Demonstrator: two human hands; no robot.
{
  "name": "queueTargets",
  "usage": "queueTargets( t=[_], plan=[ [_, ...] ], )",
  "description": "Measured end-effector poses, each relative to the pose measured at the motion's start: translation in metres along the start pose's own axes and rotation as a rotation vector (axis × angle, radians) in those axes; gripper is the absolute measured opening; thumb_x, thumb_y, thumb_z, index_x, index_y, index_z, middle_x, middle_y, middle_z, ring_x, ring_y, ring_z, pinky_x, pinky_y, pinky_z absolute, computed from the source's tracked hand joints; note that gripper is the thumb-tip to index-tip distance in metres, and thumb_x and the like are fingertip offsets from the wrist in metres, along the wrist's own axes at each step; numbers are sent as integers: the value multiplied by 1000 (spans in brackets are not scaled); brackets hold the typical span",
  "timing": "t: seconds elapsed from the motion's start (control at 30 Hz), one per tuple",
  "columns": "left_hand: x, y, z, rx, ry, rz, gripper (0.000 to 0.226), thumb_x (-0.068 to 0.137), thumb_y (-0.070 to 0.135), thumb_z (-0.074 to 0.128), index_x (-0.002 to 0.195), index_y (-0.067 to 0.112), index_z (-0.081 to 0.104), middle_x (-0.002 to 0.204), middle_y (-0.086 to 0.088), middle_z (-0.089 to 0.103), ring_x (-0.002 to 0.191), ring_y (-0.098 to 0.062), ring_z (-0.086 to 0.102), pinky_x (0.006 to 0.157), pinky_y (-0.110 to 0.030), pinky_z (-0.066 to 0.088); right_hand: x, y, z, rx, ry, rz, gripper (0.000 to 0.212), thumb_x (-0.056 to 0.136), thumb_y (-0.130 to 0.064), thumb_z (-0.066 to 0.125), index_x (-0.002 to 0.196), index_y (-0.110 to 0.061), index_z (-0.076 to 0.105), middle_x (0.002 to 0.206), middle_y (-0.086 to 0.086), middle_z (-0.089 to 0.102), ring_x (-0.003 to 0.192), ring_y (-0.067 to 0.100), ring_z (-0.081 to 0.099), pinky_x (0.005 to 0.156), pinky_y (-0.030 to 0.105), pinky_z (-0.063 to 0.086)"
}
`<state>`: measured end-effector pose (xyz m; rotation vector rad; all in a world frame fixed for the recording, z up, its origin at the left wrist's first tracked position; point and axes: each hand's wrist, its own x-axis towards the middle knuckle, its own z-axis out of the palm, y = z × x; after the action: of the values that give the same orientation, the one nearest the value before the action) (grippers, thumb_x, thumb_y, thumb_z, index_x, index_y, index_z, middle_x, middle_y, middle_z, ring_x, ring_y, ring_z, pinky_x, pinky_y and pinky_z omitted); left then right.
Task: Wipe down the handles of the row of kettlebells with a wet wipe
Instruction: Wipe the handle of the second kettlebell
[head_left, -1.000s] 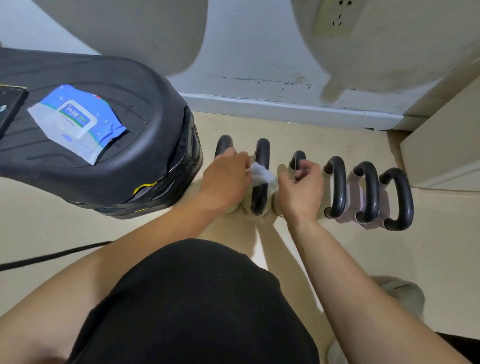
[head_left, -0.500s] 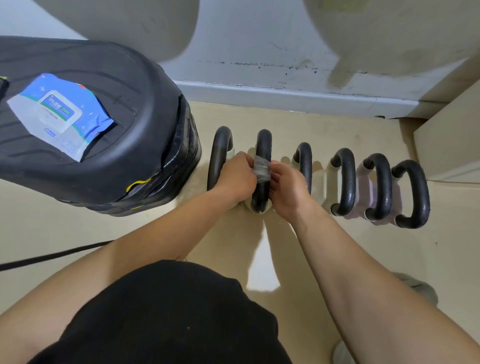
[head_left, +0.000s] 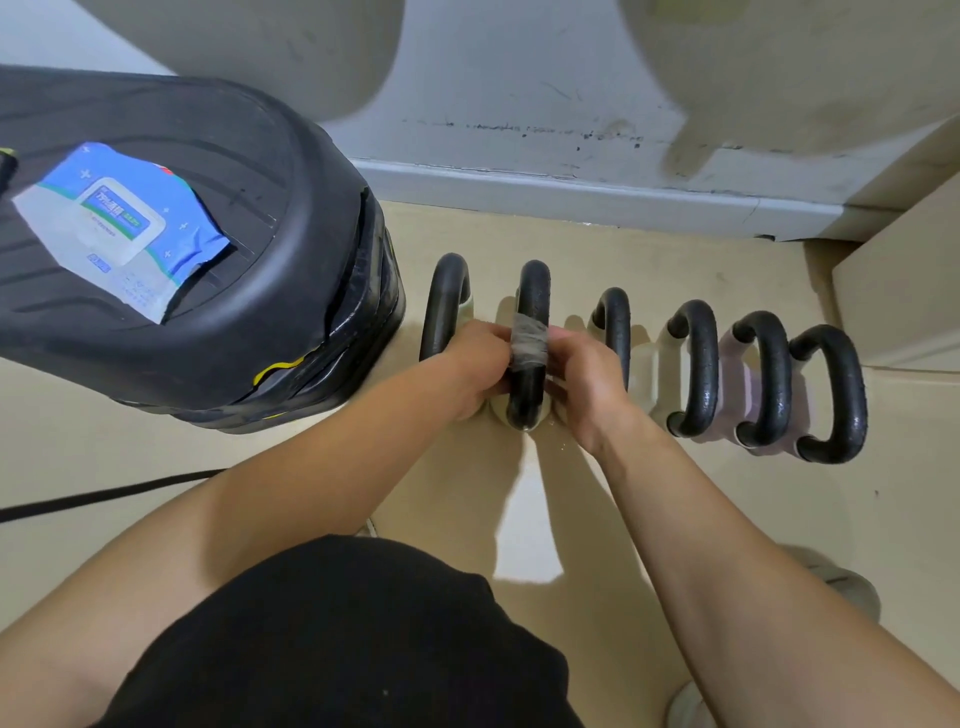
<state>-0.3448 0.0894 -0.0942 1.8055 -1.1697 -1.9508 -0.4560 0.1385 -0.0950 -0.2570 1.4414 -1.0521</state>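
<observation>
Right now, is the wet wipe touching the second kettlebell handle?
Touching. The head view shows the wet wipe wrapped tightly around the second handle, no gap visible.

kettlebells (head_left: 696, 369): six in a row on the floor; black handles upright
wet wipe (head_left: 529, 342): translucent; wrapped around the second handle (head_left: 534, 291) from left

**Bare arms, black shorts**

Both forearms are bare, with no sleeves, watch or rings showing. The left hand (head_left: 475, 364) and right hand (head_left: 587, 382) are ungloved. Black fabric (head_left: 337, 639), plain and unmarked, covers the lap.
</observation>
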Motion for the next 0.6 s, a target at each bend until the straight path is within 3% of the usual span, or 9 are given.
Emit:
queueTargets(
  t=[0.1, 0.17, 0.27, 0.4, 0.6],
  plan=[
    [-1, -1, 1, 64, 64, 26, 26, 99, 8, 48, 111, 7, 71, 103, -14, 74, 92, -28, 72, 86, -41, 60, -1, 2, 4, -44, 20, -8, 30, 94, -6, 44, 107, -7, 71, 104, 16, 72, 99, 34, 68, 99, 50, 53],
    [-6, -2, 2, 196, 126, 120, 23, 98, 10, 50, 101, 9, 73, 89, -9, 74, 80, -23, 69, 80, -39, 61, -3, 4, 4, -44, -7, 16, 29, 97, -7, 44, 97, -10, 72, 101, 14, 70, 96, 31, 66, 102, 48, 51],
    [-14, 1, 0, 390, 182, 223, 29, 96, 9, 43, 86, 10, 71, 73, -4, 65, 68, -22, 61, 63, -32, 52, -3, 6, -1, 26, -14, 27, 26, 99, -9, 48, 102, -8, 73, 103, 15, 74, 97, 30, 69, 92, 42, 56],
    [-13, -1, -5, 307, 181, 207, 30, 85, 28, 50, 72, 7, 67, 66, -7, 62, 68, -26, 60, 81, -55, 58, 0, 16, -7, 26, 42, -45, 22, 97, -4, 55, 107, 0, 75, 99, 18, 76, 86, 27, 73, 67, 25, 58],
    [-12, 1, -6, 320, 276, 314, 27, 95, 19, 60, 76, 8, 75, 68, -7, 69, 65, -24, 62, 68, -33, 55, 13, 27, -5, 78, 209, -149, 14, 91, -8, 70, 100, -1, 78, 98, 21, 75, 83, 29, 70, 66, 29, 56]
  ],
)
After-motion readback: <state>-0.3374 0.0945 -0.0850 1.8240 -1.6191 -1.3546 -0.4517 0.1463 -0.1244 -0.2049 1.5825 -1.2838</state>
